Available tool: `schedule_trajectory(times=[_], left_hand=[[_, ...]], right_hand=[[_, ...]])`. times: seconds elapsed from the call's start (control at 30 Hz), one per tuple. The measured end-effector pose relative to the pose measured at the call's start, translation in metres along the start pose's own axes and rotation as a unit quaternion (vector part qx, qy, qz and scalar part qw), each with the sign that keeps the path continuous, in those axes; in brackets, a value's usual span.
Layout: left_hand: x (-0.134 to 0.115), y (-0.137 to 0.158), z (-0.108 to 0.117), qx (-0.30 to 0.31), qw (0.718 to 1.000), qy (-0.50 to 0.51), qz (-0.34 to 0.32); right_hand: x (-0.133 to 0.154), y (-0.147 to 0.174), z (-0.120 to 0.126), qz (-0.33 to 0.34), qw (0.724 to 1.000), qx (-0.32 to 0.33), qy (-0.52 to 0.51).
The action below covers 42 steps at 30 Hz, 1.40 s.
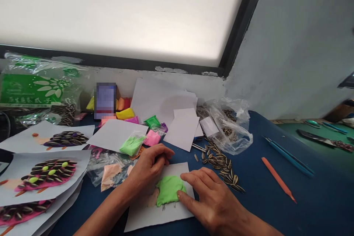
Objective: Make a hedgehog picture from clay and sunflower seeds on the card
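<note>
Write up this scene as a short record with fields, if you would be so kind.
Centre: flattened green clay on white paper, beside a smaller peach patch
Right hand: thumb and fingers at the clay's right edge
Left hand: fingers curled, near the paper's far edge; contact unclear
Seeds: loose pile beside a clear plastic bag
Tools: orange tool and blue tweezers, on the dark blue table
Far left: sheets bearing seed-covered figures
</note>
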<state>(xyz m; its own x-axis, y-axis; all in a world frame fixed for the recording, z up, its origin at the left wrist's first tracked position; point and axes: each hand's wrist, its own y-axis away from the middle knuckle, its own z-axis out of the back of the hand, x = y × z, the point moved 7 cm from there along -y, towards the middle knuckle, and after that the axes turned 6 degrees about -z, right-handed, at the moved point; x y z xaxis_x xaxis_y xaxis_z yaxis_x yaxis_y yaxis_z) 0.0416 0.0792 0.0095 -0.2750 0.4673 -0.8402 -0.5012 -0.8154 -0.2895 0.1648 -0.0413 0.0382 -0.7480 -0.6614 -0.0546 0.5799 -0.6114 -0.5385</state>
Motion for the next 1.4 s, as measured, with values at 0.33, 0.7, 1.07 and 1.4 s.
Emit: schedule_trajectory(times=[0.33, 0.7, 1.07, 1.4], left_hand=[[0.002, 0.000, -0.001, -0.002, 1.000, 0.013, 0.009], [0.000, 0.000, 0.000, -0.003, 1.000, 0.011, 0.009], [-0.001, -0.001, 0.000, -0.005, 1.000, 0.008, -0.002], [-0.002, 0.000, 0.000, -0.015, 1.000, 0.008, 0.005]], right_hand=[[-0.006, -0.008, 0.009, -0.042, 0.997, 0.031, -0.061], [-0.004, -0.002, 0.001, -0.016, 0.999, 0.030, -0.002], [-0.013, -0.004, 0.004, -0.089, 0.993, 0.047, -0.057], [-0.011, -0.006, -0.004, -0.089, 0.994, 0.062, -0.024]])
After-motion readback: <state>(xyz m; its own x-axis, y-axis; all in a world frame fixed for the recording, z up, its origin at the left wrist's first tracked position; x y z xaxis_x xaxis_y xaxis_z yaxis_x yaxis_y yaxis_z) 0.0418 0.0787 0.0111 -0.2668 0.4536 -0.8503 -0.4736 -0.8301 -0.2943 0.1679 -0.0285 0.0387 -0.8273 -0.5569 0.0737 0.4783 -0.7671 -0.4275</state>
